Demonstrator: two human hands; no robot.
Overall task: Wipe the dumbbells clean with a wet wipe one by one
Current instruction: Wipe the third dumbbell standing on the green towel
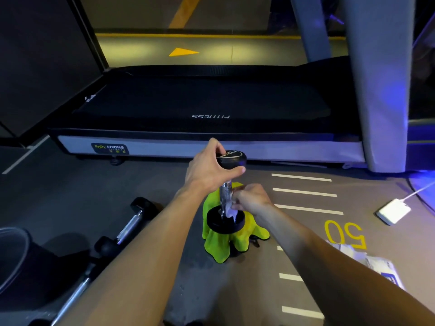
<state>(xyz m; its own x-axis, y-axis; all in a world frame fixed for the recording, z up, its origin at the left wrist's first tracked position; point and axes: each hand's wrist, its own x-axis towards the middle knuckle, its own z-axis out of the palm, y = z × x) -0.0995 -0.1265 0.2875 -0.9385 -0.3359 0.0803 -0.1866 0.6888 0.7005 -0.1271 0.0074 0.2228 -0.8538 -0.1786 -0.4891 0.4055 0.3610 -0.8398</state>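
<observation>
A black dumbbell [225,192] with a chrome handle stands upright on a yellow-green cloth [217,243] on the floor. My left hand [207,170] grips its upper black head from the left. My right hand [251,200] holds a white wet wipe [230,211] pressed around the lower part of the handle, just above the bottom head. Two more black dumbbells lie on the floor to the left, one [131,222] behind my left forearm and another [73,295] near the bottom edge.
A treadmill [204,114] stretches across the floor just beyond the dumbbell. A white charger block [393,211] with a cable lies at the right. A white wipe packet [376,267] sits beside my right forearm. A dark bin [14,252] is at the lower left.
</observation>
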